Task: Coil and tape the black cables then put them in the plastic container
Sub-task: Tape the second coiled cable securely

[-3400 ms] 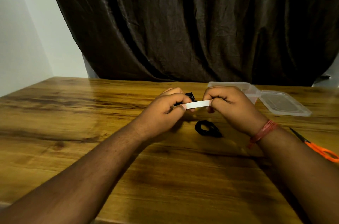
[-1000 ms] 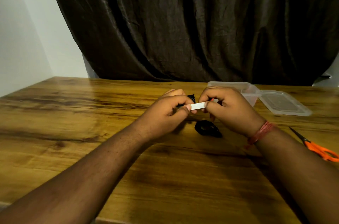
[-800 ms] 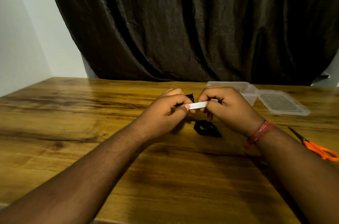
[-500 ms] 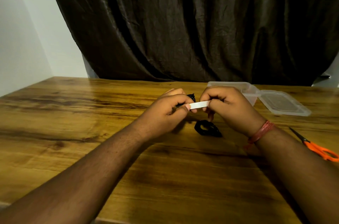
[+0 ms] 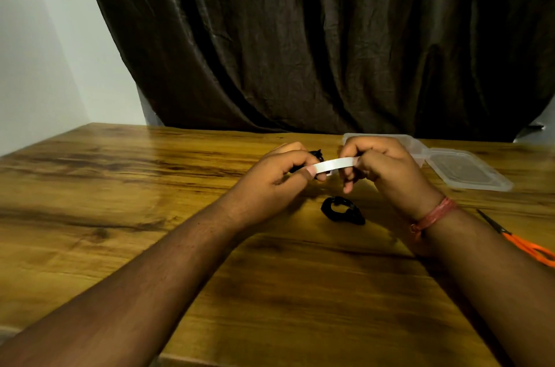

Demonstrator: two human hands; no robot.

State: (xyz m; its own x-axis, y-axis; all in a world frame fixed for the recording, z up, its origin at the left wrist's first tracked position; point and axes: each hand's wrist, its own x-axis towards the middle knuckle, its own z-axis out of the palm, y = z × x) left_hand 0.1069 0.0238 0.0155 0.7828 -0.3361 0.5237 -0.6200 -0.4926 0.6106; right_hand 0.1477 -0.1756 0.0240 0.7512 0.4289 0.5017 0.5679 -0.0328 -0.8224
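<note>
You've got two black cable bundles in view: one coiled cable (image 5: 342, 212) lying loose on the wooden table (image 5: 120, 186), and a second black cable (image 5: 315, 155) tucked in your left hand (image 5: 270, 183), only a bit of it poking out past your fingers. One strip of white tape (image 5: 335, 165) runs between your hands. Your left thumb pins its near end against the cable, and your right hand (image 5: 387, 168) has its fingers closed, pinching the far end.

Taking the loose coil as reference, the one clear plastic container (image 5: 416, 146) sits beyond it and to the right, partly hidden by your right hand, its lid (image 5: 468, 170) open flat alongside. One pair of orange scissors (image 5: 522, 246) lies further right, near the frame edge. Left of the coil the table's wide open.
</note>
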